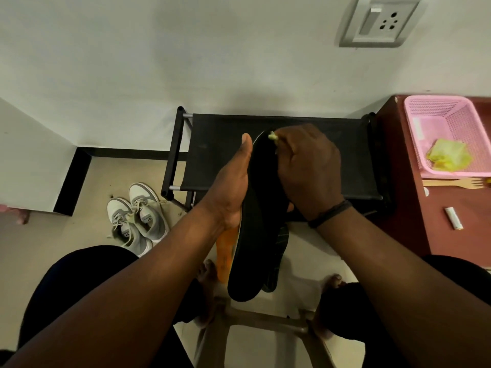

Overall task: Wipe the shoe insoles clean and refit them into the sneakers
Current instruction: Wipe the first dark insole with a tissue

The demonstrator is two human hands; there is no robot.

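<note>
the left hand (231, 192) grips the black insole (255, 235) from its left edge, steadying it upright above the knees so the right hand (308, 171), curled round a yellow wipe (273, 136), can rub its far tip. the sneakers (139, 217) wait on the floor, far left.

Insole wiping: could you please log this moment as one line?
step: wiping | left hand: holds black insole | right hand: presses yellow-green cloth on toe end | sneakers: on floor
</note>
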